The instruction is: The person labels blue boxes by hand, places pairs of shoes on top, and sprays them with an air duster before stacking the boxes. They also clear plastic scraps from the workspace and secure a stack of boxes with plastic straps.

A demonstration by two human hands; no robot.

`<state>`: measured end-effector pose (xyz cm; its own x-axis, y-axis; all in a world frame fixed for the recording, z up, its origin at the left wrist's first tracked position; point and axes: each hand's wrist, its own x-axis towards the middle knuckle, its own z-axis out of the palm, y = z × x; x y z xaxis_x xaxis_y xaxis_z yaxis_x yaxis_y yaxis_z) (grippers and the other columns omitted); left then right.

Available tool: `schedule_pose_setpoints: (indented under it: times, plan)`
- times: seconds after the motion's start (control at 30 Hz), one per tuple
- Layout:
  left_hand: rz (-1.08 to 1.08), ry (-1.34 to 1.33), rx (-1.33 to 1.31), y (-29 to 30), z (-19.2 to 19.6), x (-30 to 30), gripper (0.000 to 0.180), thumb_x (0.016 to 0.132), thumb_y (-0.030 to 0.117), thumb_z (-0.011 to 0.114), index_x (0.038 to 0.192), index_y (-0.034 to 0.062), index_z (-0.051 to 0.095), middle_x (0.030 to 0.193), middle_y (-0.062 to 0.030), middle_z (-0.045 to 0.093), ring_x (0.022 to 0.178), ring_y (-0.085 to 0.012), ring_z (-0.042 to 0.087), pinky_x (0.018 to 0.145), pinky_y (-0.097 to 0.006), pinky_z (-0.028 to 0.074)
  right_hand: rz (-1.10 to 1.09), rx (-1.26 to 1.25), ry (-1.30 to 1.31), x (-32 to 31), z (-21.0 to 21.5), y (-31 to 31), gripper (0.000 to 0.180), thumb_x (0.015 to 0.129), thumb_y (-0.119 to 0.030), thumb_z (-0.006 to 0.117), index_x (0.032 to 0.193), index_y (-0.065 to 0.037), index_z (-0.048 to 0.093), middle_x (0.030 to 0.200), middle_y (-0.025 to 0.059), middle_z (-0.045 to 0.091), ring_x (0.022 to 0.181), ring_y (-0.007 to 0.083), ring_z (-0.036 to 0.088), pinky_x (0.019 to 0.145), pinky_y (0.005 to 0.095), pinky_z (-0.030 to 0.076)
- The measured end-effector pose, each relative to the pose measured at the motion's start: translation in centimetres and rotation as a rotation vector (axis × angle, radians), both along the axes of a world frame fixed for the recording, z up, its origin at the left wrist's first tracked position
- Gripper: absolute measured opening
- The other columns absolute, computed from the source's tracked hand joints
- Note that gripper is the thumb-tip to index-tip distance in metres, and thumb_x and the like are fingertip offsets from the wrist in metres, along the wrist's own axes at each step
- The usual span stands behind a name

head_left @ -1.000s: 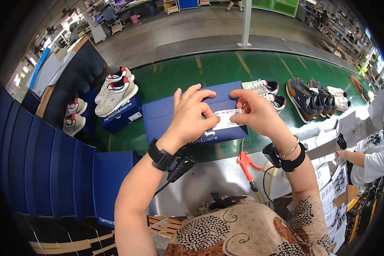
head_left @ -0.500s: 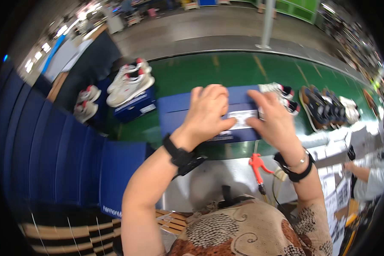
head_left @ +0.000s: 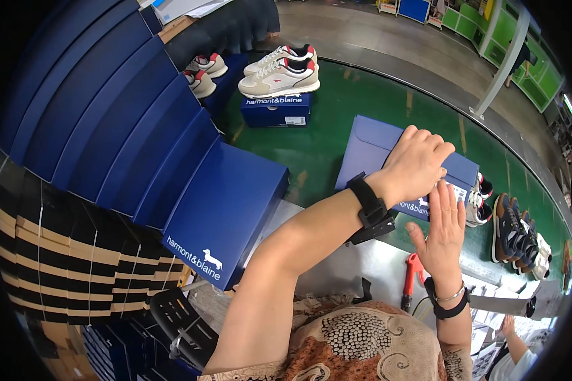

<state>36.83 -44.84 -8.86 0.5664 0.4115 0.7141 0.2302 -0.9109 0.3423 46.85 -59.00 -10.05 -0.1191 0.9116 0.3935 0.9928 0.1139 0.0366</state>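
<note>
A blue shoebox (head_left: 368,149) lies on the green surface ahead of me, with a white label (head_left: 461,192) on its near side toward the right. Across its right half reaches my left hand (head_left: 416,159), fingers curled together near the label; what they hold, if anything, is hidden. My right hand (head_left: 443,232) is open, its fingers stretched upward at the box's near side, fingertips close to the label and thumb apart. Both wrists wear black bands.
White sneakers (head_left: 279,75) sit on another blue shoebox (head_left: 276,113) at the far left. Blue boxes (head_left: 229,203) line the left side. A red air gun (head_left: 410,279) lies near my right wrist. Dark shoes (head_left: 508,228) stand at right, beyond another person's hand (head_left: 508,327).
My view has swung left, so the box appears farther right and turned. My left hand has curled its fingers near the label; my right hand has come off the box's right end and straightened its fingers.
</note>
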Motion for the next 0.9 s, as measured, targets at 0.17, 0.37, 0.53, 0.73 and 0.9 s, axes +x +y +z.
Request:
schedule_pose_setpoints:
  times: [0.17, 0.37, 0.53, 0.73, 0.9]
  plan:
    - [0.114, -0.050, 0.091, -1.8, 0.8, -1.7, 0.031, 0.072, 0.014, 0.064, 0.100, 0.0089, 0.054, 0.099, -0.0103, 0.052, 0.092, -0.0255, 0.050, 0.080, -0.040, 0.035, -0.199, 0.152, 0.384, 7.9, -3.4, -2.5, 0.082, 0.064, -0.011, 0.075, 0.134, 0.000, 0.033, 0.136, 0.0205, 0.037, 0.126, 0.0332, 0.036, 0.104, 0.0396, 0.027]
    - [0.142, -0.141, 0.298, -4.0, -2.3, -0.7, 0.023, 0.073, 0.013, 0.055, 0.095, 0.0066, 0.052, 0.107, -0.0159, 0.052, 0.094, -0.0283, 0.051, 0.081, -0.043, 0.038, -0.493, -0.080, 0.626, 20.7, -12.1, -5.2, 0.064, 0.077, -0.019, 0.064, 0.132, -0.001, 0.037, 0.132, 0.0196, 0.043, 0.123, 0.0304, 0.041, 0.100, 0.0351, 0.033]
    - [0.014, 0.056, 0.296, -3.6, -12.0, 2.0, 0.023, 0.078, 0.018, 0.053, 0.100, 0.0165, 0.053, 0.103, -0.0059, 0.055, 0.097, -0.0204, 0.052, 0.081, -0.041, 0.040, -0.671, -0.216, 0.550, 25.1, -13.6, -1.2, 0.058, 0.077, -0.024, 0.065, 0.127, -0.002, 0.044, 0.121, 0.0220, 0.052, 0.113, 0.0318, 0.050, 0.093, 0.0371, 0.039]
    - [0.158, 0.511, -0.049, 0.3, -17.2, -0.3, 0.050, 0.066, 0.024, 0.071, 0.112, 0.0218, 0.053, 0.118, -0.0065, 0.046, 0.113, -0.0277, 0.041, 0.083, -0.051, 0.033, -0.784, -0.201, 0.466, 28.7, -16.1, 5.6, 0.064, 0.075, -0.038, 0.062, 0.127, -0.005, 0.042, 0.109, 0.0240, 0.058, 0.099, 0.0380, 0.058, 0.083, 0.0425, 0.046]
    - [0.298, 0.517, -0.119, 1.6, -18.8, 0.3, 0.050, 0.068, 0.020, 0.072, 0.115, 0.0237, 0.054, 0.127, -0.0062, 0.042, 0.121, -0.0315, 0.034, 0.094, -0.062, 0.022, -0.933, -0.379, 0.706, 30.2, -16.1, 9.2, 0.094, 0.063, -0.050, 0.068, 0.137, -0.006, 0.030, 0.107, 0.0265, 0.059, 0.102, 0.0336, 0.058, 0.087, 0.0370, 0.045]
